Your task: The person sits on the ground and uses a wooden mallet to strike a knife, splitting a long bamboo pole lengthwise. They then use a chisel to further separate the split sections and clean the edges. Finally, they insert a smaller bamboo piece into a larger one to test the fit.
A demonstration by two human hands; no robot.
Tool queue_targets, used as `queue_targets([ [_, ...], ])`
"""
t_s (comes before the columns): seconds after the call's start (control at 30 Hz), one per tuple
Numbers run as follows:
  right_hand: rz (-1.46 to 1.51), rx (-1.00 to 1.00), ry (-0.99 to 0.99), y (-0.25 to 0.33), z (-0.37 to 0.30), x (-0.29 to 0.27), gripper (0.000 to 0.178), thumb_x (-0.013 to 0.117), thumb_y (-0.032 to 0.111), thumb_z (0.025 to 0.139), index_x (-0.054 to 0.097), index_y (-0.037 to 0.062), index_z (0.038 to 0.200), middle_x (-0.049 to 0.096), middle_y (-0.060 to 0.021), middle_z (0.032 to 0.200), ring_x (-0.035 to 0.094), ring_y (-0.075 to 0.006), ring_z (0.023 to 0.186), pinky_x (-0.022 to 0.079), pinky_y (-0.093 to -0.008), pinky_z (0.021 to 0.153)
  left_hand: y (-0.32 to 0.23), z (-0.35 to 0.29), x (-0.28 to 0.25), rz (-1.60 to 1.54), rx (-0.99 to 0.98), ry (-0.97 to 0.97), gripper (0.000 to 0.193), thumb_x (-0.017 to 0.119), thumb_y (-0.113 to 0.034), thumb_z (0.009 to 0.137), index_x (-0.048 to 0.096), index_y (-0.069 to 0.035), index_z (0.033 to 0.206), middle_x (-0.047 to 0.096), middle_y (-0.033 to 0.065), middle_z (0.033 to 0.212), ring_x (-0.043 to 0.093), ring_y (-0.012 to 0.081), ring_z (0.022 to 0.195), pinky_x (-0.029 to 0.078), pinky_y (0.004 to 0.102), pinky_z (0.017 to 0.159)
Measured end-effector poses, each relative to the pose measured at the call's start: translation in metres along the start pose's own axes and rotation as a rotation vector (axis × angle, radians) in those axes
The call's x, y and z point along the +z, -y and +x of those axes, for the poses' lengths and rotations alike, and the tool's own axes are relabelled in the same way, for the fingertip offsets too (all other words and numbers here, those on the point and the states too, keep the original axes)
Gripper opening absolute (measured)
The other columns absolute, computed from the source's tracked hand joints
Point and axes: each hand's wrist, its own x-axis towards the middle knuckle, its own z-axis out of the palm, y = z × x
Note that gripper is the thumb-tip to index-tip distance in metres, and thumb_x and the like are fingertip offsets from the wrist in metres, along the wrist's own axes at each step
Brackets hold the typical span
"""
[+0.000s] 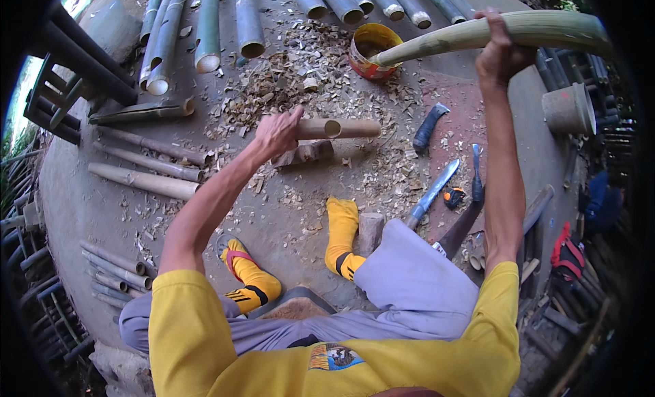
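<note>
My left hand (278, 133) is closed around the near end of a short tan bamboo tube (355, 129) with a round opening cut partway along it. The tube lies sideways above a small brown wood block (305, 153). Raised at the upper right, my right hand (503, 53) grips a thick, curved, pale green stalk (566, 30). The stalk's narrow end points left and overlaps the mouth of a red and yellow bucket (372, 71); whether it touches the bucket, I cannot tell. Below the right forearm lie a dark-handled chisel (477, 166) and a wide-bladed knife (437, 187).
A black-handled tool (430, 127) and an orange and black tape measure (453, 197) lie near the knife. Wood chips (273, 90) cover the ground. Green bamboo poles (250, 25) line the far side; thinner poles (143, 178) lie left. A grey bucket (570, 110) stands right.
</note>
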Motion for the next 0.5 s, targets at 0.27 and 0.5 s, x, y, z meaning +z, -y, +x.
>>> queue_targets([
  [0.27,-0.599,-0.315,0.425,0.155,0.082,-0.032,0.019,0.063,0.008,0.075,0.064,-0.0022,0.091,0.065,-0.0167,0.087,0.064,-0.0264,0.083,0.049,-0.0388,0.083,-0.077,-0.154,0.125,-0.84,-0.342,-0.585,0.066,0.059,-0.032,0.086,0.029,0.004,0.133,0.052,0.0296,0.115,0.052,0.0414,0.107,0.041,0.0456,0.091],
  [0.5,0.308,0.294,0.457,0.279,0.02,-0.022,0.022,0.052,0.012,0.078,0.056,-0.0014,0.095,0.056,-0.0163,0.09,0.053,-0.027,0.09,0.039,-0.0488,0.092,-0.133,-0.182,0.134,-1.115,-0.626,-0.248,0.062,0.069,-0.032,0.077,0.043,0.008,0.117,0.057,0.0297,0.107,0.057,0.0418,0.101,0.046,0.044,0.087],
])
